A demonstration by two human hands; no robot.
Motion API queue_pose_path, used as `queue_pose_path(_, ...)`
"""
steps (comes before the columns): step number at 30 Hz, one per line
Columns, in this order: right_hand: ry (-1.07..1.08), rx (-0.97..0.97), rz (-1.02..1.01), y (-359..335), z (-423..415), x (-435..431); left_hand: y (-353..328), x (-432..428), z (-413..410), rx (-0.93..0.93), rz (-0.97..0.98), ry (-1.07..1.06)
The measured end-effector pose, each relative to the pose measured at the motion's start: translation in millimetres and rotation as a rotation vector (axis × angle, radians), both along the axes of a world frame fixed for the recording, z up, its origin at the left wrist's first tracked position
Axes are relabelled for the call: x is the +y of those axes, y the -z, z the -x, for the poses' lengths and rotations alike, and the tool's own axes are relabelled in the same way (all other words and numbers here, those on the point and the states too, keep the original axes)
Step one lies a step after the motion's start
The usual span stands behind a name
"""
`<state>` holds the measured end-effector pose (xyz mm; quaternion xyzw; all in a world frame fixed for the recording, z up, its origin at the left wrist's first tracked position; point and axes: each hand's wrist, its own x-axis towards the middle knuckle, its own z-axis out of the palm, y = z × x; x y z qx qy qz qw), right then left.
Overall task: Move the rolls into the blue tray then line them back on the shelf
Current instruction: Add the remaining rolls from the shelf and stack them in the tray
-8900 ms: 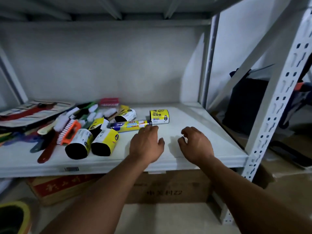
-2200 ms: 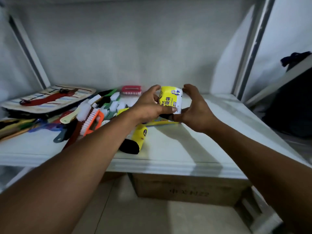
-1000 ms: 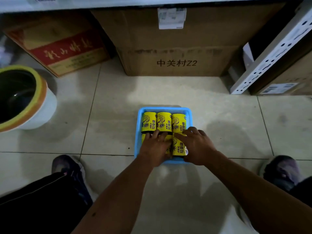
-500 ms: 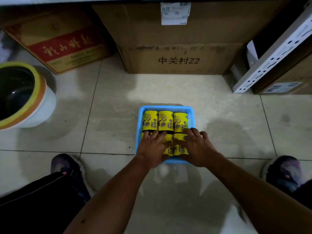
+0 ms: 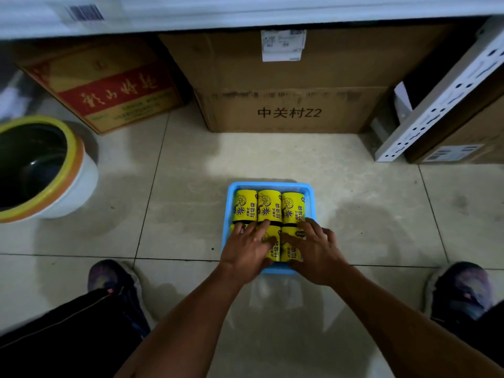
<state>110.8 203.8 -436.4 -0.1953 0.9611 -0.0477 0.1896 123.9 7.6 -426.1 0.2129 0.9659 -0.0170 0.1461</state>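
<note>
A blue tray [image 5: 270, 186] sits on the tiled floor in front of me. Several yellow-labelled rolls [image 5: 268, 205] lie in it in two rows, three in the far row. My left hand [image 5: 246, 252] rests flat on the near row's left rolls, fingers spread. My right hand [image 5: 317, 251] lies flat on the near row's right rolls, fingers spread. The near row is mostly hidden under both hands; I cannot tell whether either hand grips a roll. The shelf edge [image 5: 245, 15] runs across the top of the view.
A large cardboard box [image 5: 294, 105] and a red-and-gold box [image 5: 109, 88] stand under the shelf behind the tray. A white pot with a yellow rim [image 5: 41, 170] is at the left. The shelf's white upright [image 5: 436, 105] leans at the right. My shoes [image 5: 109, 279] flank the tray.
Earlier I held a roll at the shelf with both hands; the view then dropped to the tray on the floor. Over the last second both hands stay pressed on the near row, spreading slightly.
</note>
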Motion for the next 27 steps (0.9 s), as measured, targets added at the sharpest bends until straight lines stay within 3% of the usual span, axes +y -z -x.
queue_pose_path(2, 0.037, -0.026, 0.062, -5.5, -5.0, 7.4, -3.5, -0.8, -2.1, -0.008, -0.006, -0.021)
queue_pose_path(8, -0.020, 0.053, -0.031, -1.4, -25.2, 8.5, -5.4, 3.7, -10.5, -0.115, -0.020, -0.068)
queue_pose_path(12, 0.032, 0.113, 0.054, -15.9, -13.1, -7.5, -8.6, 1.4, -3.7, -0.020, -0.052, -0.125)
queue_pose_path(15, 0.051, 0.012, 0.064, -16.8, 4.5, -13.2, -4.8, -7.3, 11.0, -0.073, -0.039, -0.218)
queue_pose_path(20, -0.035, -0.078, -0.114, -2.8, 20.6, -12.2, 4.9, -16.1, 27.1, -0.276, 0.042, -0.172)
queue_pose_path(27, -0.045, -0.051, -0.101, -0.5, 21.6, -17.9, 12.1, -8.2, 27.2, -0.229, 0.042, -0.162)
